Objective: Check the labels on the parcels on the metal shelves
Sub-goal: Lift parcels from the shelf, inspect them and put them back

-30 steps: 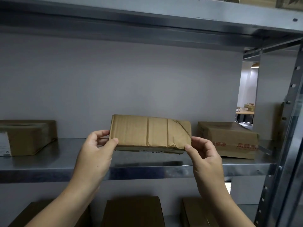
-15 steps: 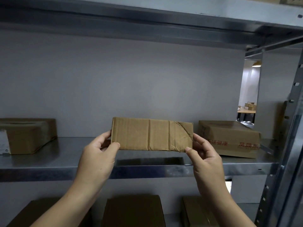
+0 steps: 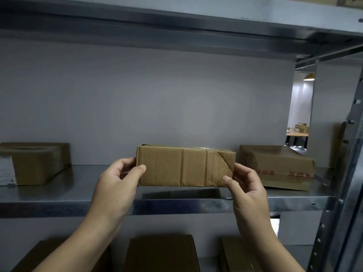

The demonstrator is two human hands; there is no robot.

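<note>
Brown cardboard, creased and banded with clear tape, makes up the held parcel [image 3: 184,166], which sits lengthwise between the two hands at the front part of the middle metal shelf [image 3: 59,195], its broad plain side facing the camera. No label shows on that face. Whether its underside touches the shelf or hangs just above it cannot be told; a dark reflection lies beneath it. The left hand [image 3: 115,185] grips the left end, thumb pressed on the front face and fingers curled behind. The right hand [image 3: 245,187] grips the right end the same way, thumb at the lower front corner beside a torn, wrinkled patch of tape. On the same shelf, well apart to the left, rests a second parcel [image 3: 39,161] with a white label [image 3: 6,170] on its near end, the print too small to read. Just beside the held one on the right sits a third parcel [image 3: 275,165] bearing red characters along its front. A grey wall [image 3: 157,95] backs the shelving, and an upper shelf [image 3: 176,14] spans overhead. Below, three dark boxes [image 3: 161,252] stand on the lower level. A perforated upright post [image 3: 334,193] runs down the right side; past it, a lit room shows small boxes [image 3: 301,127] stacked on a tabletop.
</note>
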